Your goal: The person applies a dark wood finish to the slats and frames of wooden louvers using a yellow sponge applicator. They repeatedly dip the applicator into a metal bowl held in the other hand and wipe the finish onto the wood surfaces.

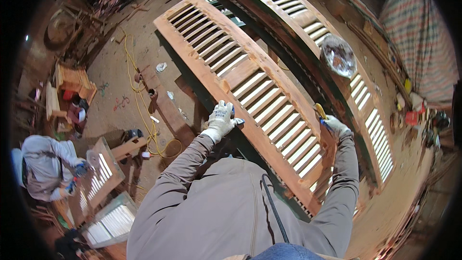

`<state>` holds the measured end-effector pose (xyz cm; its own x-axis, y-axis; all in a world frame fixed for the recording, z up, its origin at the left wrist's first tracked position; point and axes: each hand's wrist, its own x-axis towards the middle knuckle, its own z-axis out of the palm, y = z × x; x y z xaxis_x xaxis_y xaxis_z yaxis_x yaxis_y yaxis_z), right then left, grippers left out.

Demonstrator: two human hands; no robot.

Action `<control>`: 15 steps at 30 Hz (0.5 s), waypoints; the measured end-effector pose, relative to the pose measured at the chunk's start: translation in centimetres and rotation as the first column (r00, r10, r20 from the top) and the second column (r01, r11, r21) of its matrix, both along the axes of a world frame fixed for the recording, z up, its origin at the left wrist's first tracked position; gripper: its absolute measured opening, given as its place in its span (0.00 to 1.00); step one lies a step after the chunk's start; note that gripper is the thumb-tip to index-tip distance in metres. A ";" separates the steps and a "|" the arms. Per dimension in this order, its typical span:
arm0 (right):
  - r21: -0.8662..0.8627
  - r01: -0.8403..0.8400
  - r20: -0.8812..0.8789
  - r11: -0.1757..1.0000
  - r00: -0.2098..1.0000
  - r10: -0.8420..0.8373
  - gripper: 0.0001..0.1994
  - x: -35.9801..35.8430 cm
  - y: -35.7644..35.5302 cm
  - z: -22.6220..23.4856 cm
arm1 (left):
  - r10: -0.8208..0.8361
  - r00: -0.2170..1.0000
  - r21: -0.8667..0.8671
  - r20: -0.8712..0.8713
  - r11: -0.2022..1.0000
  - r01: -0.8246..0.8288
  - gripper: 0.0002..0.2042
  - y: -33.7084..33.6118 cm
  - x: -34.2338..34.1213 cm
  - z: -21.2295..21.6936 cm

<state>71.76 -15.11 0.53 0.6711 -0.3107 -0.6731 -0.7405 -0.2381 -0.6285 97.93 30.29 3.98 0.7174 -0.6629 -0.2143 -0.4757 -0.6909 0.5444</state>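
In front of me, a long wooden louvered shutter panel [226,84] lies slanting, raised above the floor. My left hand [219,122], in a white glove with blue on the palm side, rests at its near-left edge. Its fingers are curled, and a small blue-and-pale tip shows beside the thumb; what it is stays unclear. Over the far-right edge, my right hand [335,125], gloved alike, is closed on a small flat yellow piece [320,110]. The fingers' undersides are hidden. Reddish-brown patches mark the frame near both hands.
Beyond lies a second louvered panel [308,12] with a clear plastic-wrapped bundle [338,55] on it. A yellow cord [139,101] crosses the floor at left. A co-worker [45,166] handles a smaller louvered panel [98,175]. A striped sheet [418,43] hangs at right.
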 end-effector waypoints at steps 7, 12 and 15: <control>-0.050 -0.042 -0.003 0.998 0.999 0.042 0.11 -1.4 0.5 2.2 | 0.067 0.998 -0.170 -0.005 0.983 -0.067 0.23 0.8 -0.8 -3.0; -0.045 -0.015 0.186 0.999 0.982 0.023 0.13 -2.0 2.6 5.6 | 0.090 0.996 -0.229 -0.017 0.969 -0.091 0.22 0.8 -0.9 -3.5; -0.402 -0.166 0.083 0.901 0.973 0.216 0.18 -2.7 3.2 7.3 | 0.091 0.996 -0.280 0.000 0.956 -0.087 0.21 1.0 -0.9 -3.8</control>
